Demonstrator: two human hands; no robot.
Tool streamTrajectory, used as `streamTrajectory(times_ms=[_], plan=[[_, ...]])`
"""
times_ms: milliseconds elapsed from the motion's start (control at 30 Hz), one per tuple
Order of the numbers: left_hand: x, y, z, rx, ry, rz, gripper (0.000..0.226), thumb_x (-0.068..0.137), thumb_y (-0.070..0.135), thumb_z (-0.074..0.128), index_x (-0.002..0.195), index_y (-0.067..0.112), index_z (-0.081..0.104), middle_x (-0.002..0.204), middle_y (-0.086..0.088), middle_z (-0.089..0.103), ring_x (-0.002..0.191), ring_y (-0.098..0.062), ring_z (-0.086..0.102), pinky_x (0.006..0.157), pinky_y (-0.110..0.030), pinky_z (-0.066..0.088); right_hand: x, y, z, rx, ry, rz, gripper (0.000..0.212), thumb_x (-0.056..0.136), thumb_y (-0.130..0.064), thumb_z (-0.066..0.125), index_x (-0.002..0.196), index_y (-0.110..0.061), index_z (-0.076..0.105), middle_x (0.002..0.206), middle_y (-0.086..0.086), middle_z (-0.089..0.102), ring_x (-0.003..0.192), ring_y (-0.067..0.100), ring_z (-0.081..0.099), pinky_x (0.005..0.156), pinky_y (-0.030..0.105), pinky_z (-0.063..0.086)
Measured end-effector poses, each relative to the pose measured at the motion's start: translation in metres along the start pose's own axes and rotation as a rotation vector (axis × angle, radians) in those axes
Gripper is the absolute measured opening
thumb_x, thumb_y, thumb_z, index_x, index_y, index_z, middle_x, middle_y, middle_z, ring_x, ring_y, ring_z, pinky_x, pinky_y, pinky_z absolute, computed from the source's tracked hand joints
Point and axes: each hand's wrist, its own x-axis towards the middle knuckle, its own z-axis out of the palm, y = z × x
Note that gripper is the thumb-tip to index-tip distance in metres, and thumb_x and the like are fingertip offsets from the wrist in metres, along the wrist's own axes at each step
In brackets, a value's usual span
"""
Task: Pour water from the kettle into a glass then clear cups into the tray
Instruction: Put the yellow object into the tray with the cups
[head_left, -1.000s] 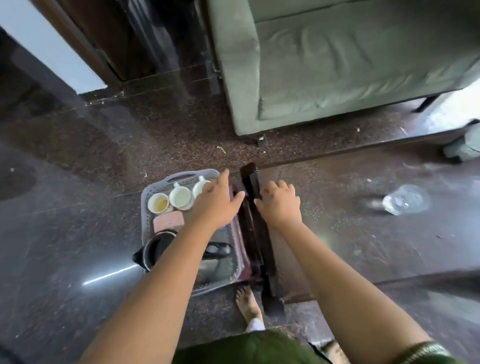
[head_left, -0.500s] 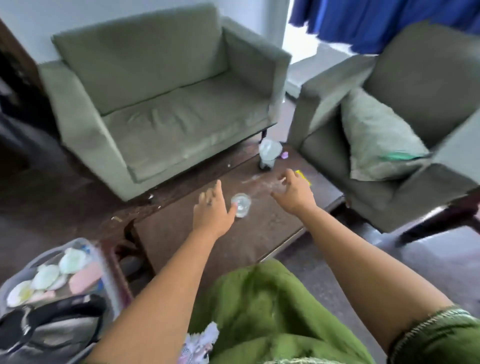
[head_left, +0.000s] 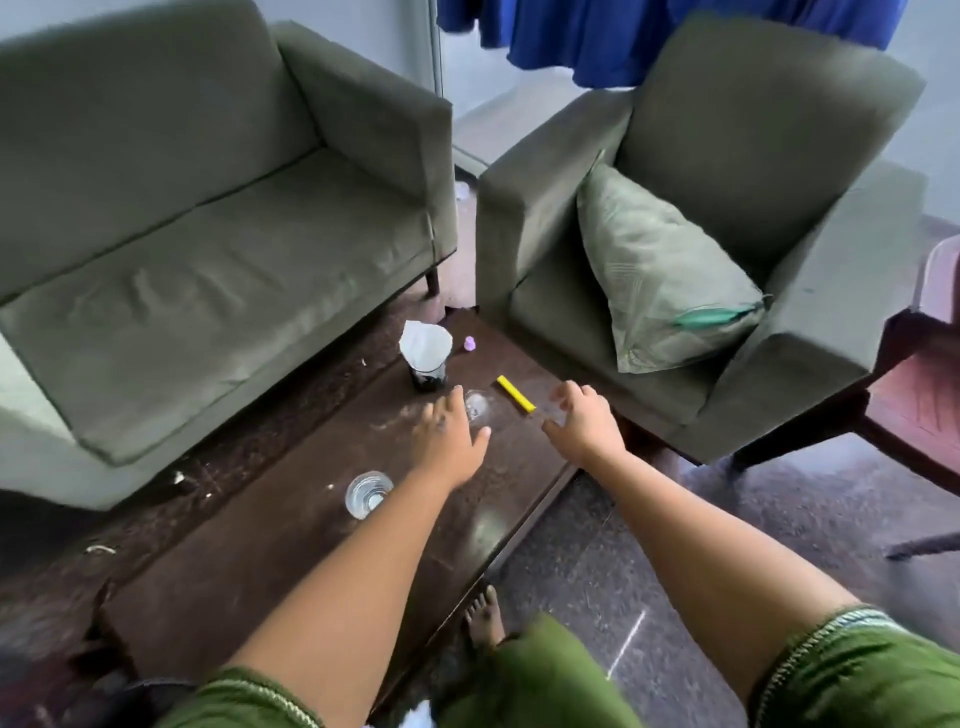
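Head view, the only one we have. Half a second ago the tray with the kettle and cups sat at the near left edge of frame; it's gone from view now, so we can't say where the tray or kettle are. We've pushed further along the table (head_left: 291, 545), and both hands have reached toward its far end.

Left hand (head_left: 451, 441): fingers spread and relaxed, holding nothing. It sits just near of a clear glass (head_left: 477, 404) and partly covers it; contact not confirmable.

Right hand (head_left: 582, 426): fingers curled down over something transparent next to the yellow stick (head_left: 516, 394). Too blurred to tell whether it's a cup or whether we're actually gripping it, so we can't call that grip.

Our read: the pour looks done or skipped, and we're in the cup-clearing phase, collecting from the far end. Anything picked up has to travel back to the near left where the tray was.

Containers:
- near glass (head_left: 368, 493), upright, left of our left forearm, untouched. Looks empty or nearly so; a clear liquid wouldn't show at this angle.
- Far glass by the left hand: contents not readable.
- dark cup (head_left: 428, 375) at the far end with white paper (head_left: 425, 344) stuffed in its mouth.

Small purple object (head_left: 469, 344) beyond it, unidentifiable.
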Motion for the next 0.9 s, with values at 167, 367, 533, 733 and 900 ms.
streamTrajectory(times_ms=[167,367,533,733,900], plan=[[0.096,0.019,0.045,0.043,-0.053,0.006,0.075,0.092,0.035,0.053,0.147,0.000,0.017,0.146,-0.019,0.035,0.131,-0.034,0.033,0.110,-0.037,0.023,0.081,0.010,0.044,-0.024,-0.040,-0.043,0.034,0.082,-0.026,0.064,0.111,-0.011,0.056,0.114,0.013,0.055,0.108,0.035,0.052,0.089,0.041,0.046],[0.209,0.009,0.123,0.107,-0.095,-0.048,0.077,0.092,0.016,0.050,0.150,-0.001,0.002,0.154,-0.023,0.015,0.139,-0.036,0.025,0.112,-0.037,0.023,0.173,0.047,0.128,-0.054,-0.139,-0.065,0.034,0.085,-0.019,0.061,0.116,-0.008,0.053,0.118,0.014,0.050,0.111,0.035,0.047,0.089,0.044,0.045],[0.279,-0.006,0.161,0.384,0.100,0.222,0.067,0.094,0.001,0.033,0.153,0.008,0.000,0.157,-0.027,0.003,0.144,-0.044,0.009,0.113,-0.043,0.027,0.227,0.077,0.176,-0.061,-0.181,0.023,0.039,0.085,-0.026,0.067,0.118,-0.012,0.050,0.119,0.011,0.049,0.114,0.033,0.046,0.083,0.043,0.047],[0.341,-0.033,0.183,0.222,-0.045,-0.111,0.071,0.092,-0.001,0.041,0.153,0.018,0.009,0.159,-0.017,-0.002,0.144,-0.040,0.010,0.109,-0.047,0.032,0.250,0.099,0.204,-0.061,-0.186,-0.012,0.020,0.095,-0.019,0.052,0.112,-0.010,0.048,0.117,0.011,0.049,0.110,0.032,0.046,0.078,0.042,0.046],[0.353,-0.043,0.194,0.202,-0.114,-0.143,0.062,0.092,-0.005,0.038,0.149,0.013,0.025,0.156,-0.011,0.011,0.128,-0.035,0.032,0.098,-0.041,0.040,0.262,0.108,0.198,0.003,-0.155,-0.001,0.013,0.095,-0.015,0.047,0.105,-0.007,0.048,0.113,0.013,0.047,0.105,0.034,0.046,0.079,0.043,0.042]])
